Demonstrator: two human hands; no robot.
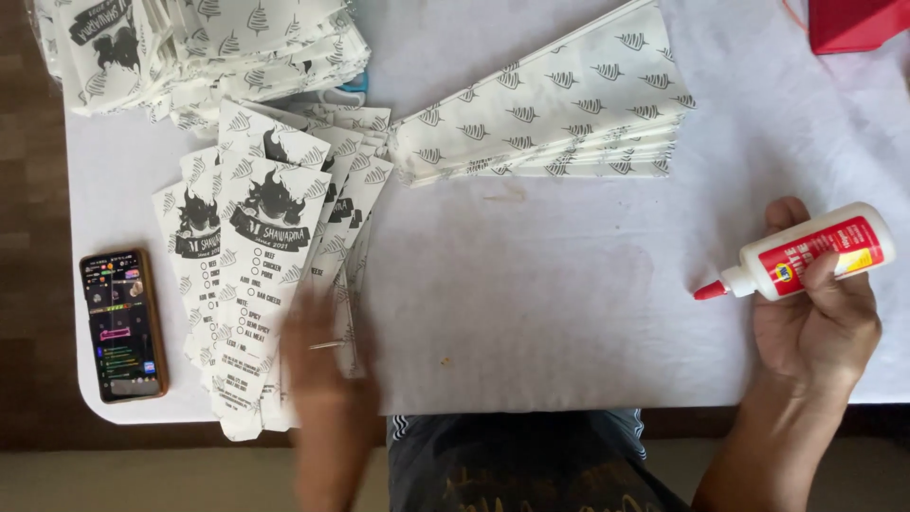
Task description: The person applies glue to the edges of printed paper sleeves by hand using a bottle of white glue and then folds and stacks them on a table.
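My right hand (817, 318) grips a white glue bottle (815, 252) with a red label and a red tip, held sideways with the tip pointing left above the white table (531, 284). My left hand (322, 370) is blurred with motion at the near edge of a fanned stack of printed paper sleeves (265, 256); whether it holds one I cannot tell. A thin metal pin-like object (327, 345) lies by its fingers. A second pile of tapered, leaf-patterned sleeves (550, 118) lies at the back centre.
A phone (123, 324) with a lit screen lies at the table's near left corner. More printed sleeves (199, 47) are heaped at the back left. A red object (853, 24) shows at the back right corner. My dark-clothed lap (521, 465) is below the table edge.
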